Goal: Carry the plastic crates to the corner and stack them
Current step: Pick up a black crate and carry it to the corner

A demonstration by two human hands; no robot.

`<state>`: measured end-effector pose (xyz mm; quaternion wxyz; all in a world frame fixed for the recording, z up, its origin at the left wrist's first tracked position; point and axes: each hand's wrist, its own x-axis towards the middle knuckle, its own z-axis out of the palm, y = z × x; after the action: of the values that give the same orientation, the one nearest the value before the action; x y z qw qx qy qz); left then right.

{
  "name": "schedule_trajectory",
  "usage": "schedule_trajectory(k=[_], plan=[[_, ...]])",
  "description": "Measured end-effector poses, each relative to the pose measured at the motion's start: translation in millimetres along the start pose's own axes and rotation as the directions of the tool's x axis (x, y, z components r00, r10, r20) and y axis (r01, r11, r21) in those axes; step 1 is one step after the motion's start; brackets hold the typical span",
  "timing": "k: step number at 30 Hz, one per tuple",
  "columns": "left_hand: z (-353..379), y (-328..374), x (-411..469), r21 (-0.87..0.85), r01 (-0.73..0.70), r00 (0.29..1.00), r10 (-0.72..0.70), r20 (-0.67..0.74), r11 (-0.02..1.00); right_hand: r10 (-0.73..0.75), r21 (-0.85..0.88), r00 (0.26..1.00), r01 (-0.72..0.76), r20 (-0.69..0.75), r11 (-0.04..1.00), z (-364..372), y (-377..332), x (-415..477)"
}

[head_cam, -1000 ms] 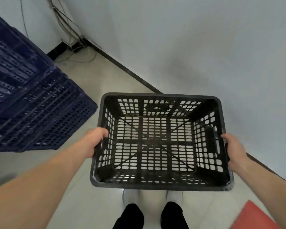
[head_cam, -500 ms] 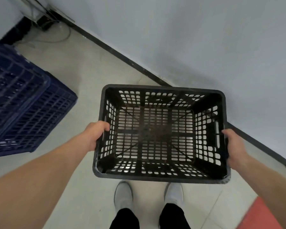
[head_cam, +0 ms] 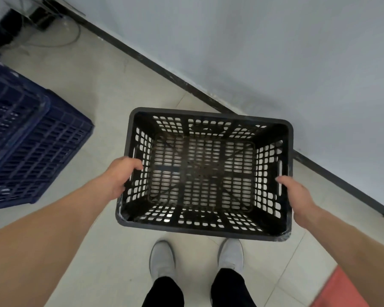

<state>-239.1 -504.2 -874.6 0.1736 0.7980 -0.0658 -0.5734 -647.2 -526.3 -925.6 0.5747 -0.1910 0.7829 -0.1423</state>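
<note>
Grey tile floor (head_cam: pixel 109 85), pale wall (head_cam: pixel 275 52) with a dark baseboard (head_cam: pixel 164 69) running diagonally, cables (head_cam: pixel 53 34) in the far-left corner. Versus a second ago, I see the blue crate stack (head_cam: pixel 42 151) slid out toward the left edge and the corner pushed up-left. The grip on the black crate (head_cam: pixel 208 115) is unchanged, and it sits at about the same spot in view.

Crate is mouth-up, floor visible through its mesh. Long axis runs left-right across the body, far long side toward the baseboard, right end skewed slightly nearer. It's held off the floor, just ahead of the grey shoes (head_cam: pixel 162 258).

Left hand (head_cam: pixel 120 176) clamps the left short wall, thumb hooked over the rim inside. Right hand (head_cam: pixel 297 196) clamps the right short wall beside the handle slot, thumb on the rim. Other fingers are hidden outside the walls. Red patch (head_cam: pixel 353 289) bottom right.
</note>
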Motion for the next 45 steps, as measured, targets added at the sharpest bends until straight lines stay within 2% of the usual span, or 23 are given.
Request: schedule_trajectory(k=[4, 12, 15, 22, 28, 34, 37, 45], plan=[[-7, 9, -32, -0.005, -0.054, 0.998, 0.054, 0.029, 0.999, -0.075, -0.011, 0.997, 0.075, 0.01, 0.997, 9, -25, -30], [-74, 27, -141, -0.111, -0.143, 0.989, 0.139, -0.044, 0.984, -0.199, -0.039, 0.975, 0.203, 0.101, 0.978, 32, -106, -153], [-106, 34, -196, -0.076, -0.222, 0.973, 0.216, -0.079, 0.972, -0.247, -0.043, 0.962, 0.253, 0.119, 0.966, 37, -130, -187], [-166, 44, -304, -0.088, -0.362, 0.928, 0.351, -0.125, 0.928, -0.435, -0.119, 0.881, 0.459, 0.185, 0.88, 61, -186, -313], [-208, 53, -376, -0.092, -0.438, 0.893, 0.422, -0.154, 0.894, -0.561, -0.196, 0.785, 0.613, 0.264, 0.765, 73, -222, -401], [-229, 60, -419, -0.152, -0.528, 0.843, 0.494, -0.213, 0.835, -0.638, -0.23, 0.697, 0.714, 0.329, 0.662, 73, -249, -437], [-230, 63, -432, -0.144, -0.524, 0.844, 0.488, -0.225, 0.84, -0.673, -0.241, 0.653, 0.756, 0.347, 0.608, 70, -261, -452], [-216, 81, -466, -0.16, -0.554, 0.825, 0.513, -0.238, 0.817, -0.696, -0.238, 0.598, 0.8, 0.397, 0.551, 47, -283, -476]])
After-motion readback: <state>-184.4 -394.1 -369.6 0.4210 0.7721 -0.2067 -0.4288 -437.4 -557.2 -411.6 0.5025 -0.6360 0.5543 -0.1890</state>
